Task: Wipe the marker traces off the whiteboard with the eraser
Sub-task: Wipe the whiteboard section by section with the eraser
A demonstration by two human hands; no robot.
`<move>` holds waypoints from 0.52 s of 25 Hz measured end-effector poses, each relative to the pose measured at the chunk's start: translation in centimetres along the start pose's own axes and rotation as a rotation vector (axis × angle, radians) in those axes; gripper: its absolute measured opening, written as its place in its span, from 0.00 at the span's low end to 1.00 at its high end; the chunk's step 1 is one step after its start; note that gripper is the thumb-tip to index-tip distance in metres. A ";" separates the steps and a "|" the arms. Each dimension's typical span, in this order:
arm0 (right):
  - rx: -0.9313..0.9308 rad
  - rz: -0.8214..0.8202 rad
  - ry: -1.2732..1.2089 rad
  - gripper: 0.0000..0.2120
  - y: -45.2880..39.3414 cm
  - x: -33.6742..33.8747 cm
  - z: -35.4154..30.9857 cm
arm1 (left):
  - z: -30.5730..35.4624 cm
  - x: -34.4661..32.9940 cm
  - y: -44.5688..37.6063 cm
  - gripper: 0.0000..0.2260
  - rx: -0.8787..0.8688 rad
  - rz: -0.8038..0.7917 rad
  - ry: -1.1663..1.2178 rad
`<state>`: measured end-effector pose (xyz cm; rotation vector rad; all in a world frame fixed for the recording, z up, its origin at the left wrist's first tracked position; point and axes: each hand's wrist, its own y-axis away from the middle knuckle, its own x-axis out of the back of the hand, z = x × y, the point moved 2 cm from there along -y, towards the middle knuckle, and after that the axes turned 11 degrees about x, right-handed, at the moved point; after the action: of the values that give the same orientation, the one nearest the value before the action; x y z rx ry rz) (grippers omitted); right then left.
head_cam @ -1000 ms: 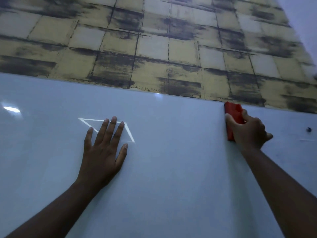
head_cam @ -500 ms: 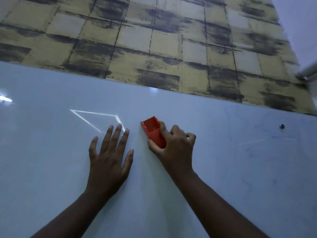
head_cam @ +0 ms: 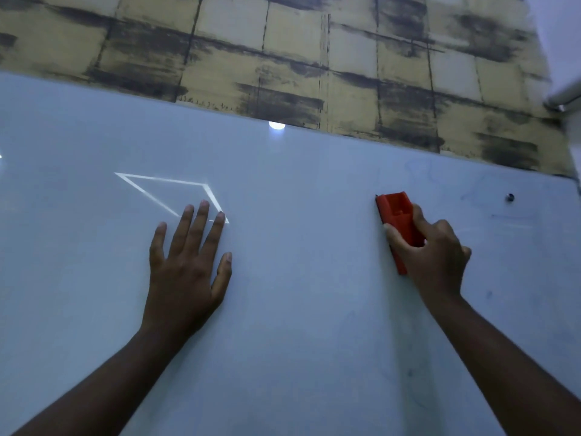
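The whiteboard point(head_cam: 298, 309) fills the lower part of the head view. My right hand point(head_cam: 430, 256) grips a red eraser point(head_cam: 397, 215) and holds it flat against the board at the right of centre. Faint blue marker traces point(head_cam: 478, 190) show to the right of the eraser, near the board's upper right. My left hand point(head_cam: 188, 265) presses flat on the board with its fingers straight and spread. Its fingertips overlap a bright triangular light reflection point(head_cam: 163, 190).
Above the board runs a wall with yellow and black tile pattern point(head_cam: 283, 51). A small dark screw head point(head_cam: 510, 197) sits on the board at the right. A round light glare point(head_cam: 276, 125) lies at the top edge. A white pipe or rail point(head_cam: 566, 96) shows at the far right.
My right hand swept the eraser left from the board's right part to beside my left hand, then back to the right. My left hand stayed pressed in place.
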<state>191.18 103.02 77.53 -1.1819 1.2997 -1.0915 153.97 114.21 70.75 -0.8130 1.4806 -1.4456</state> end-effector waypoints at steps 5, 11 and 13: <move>0.152 -0.018 -0.131 0.30 5.4 -0.9 -7.3 | -0.1 0.0 0.4 0.28 -0.017 -0.006 0.036; 0.474 -0.094 -0.125 0.29 13.9 -0.7 -14.2 | -0.9 0.6 2.0 0.28 -0.070 -0.054 0.097; 0.472 -0.127 -0.092 0.30 13.2 0.0 -13.4 | -1.2 0.8 2.8 0.28 -0.081 -0.052 0.112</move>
<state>176.90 104.29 65.31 -0.9508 0.8400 -1.3301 152.93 114.25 67.78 -0.8366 1.6222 -1.4986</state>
